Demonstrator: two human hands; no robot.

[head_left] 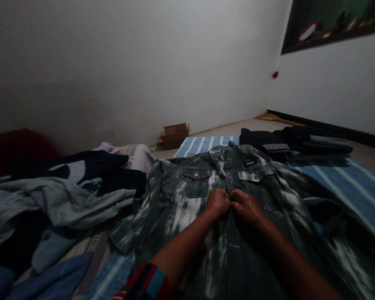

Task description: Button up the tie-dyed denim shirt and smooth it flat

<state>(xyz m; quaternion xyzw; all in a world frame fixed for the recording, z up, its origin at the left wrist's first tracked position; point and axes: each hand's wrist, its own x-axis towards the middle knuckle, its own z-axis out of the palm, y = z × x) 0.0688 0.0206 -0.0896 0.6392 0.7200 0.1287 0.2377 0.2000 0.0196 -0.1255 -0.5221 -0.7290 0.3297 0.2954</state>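
A dark grey and white tie-dyed denim jacket (190, 216) lies spread out front side up, its collar pointing away from me and its sleeves out to both sides. Two flap pockets with buttons show on the chest. My left hand (218, 202) is closed on the left edge of the front opening, about midway down. Right beside it, my right hand (246, 206) pinches the other front edge. Both hands nearly meet at the button placket, and the fingertips hide whatever button is there. Above them the collar end looks fastened.
Under the jacket is a blue striped sheet (328, 183). A loose heap of clothes with a grey garment (59, 200) lies at the left. Folded dark clothes (265, 141) are stacked at the back right. A cardboard box (175, 135) stands by the wall.
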